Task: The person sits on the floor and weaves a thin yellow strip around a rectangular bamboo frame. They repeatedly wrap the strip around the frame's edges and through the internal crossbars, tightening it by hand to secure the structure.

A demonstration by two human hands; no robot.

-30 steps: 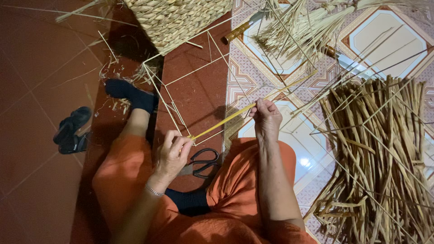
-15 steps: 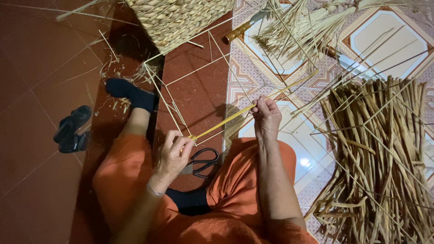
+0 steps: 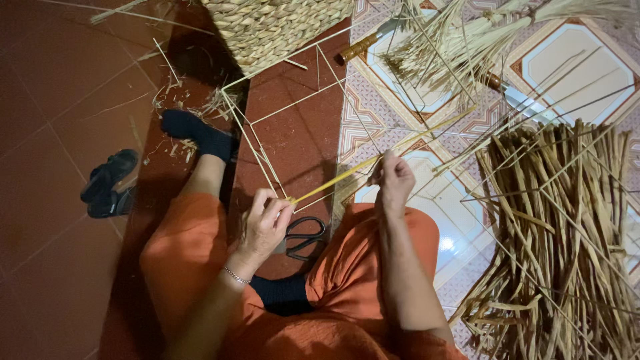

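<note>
The floor [image 3: 60, 100] carries everything: plain red-brown tiles on the left, patterned tiles on the right.

A large heap of dried straw stalks [image 3: 560, 233] fills the right edge of the floor, reaching down to the lower right corner.

The person sits at the bottom edge, in orange trousers [image 3: 180, 267] and dark socks, legs folded.

A woven basket [image 3: 273, 27] stands at the top edge, near the middle. Long thin strands run from its base toward the person.

A bundle of finer straw [image 3: 467, 40] lies near the top right corner, across the patterned tiles. Two handled tools lie by it, one with a brown banded handle [image 3: 357, 48] at its left, the other partly under it; what kind they are cannot be told.

A pair of dark sandals [image 3: 107, 183] lies near the left edge, well apart from the hands.

Black scissors [image 3: 303, 237] lie on the floor between the knees, just beside the left hand and untouched.

The left hand [image 3: 263, 223] is clenched around the lower end of a yellow straw strip [image 3: 337, 177], fingertips pinching it. A thin bracelet sits on that wrist.

The right hand [image 3: 395, 180] is clenched on the same strip further up, thumb and fingers pinching it.

The strip runs taut and slanted between the two hands, above the floor at the seam of red and patterned tiles, and continues beyond the right hand toward the fine bundle.
</note>
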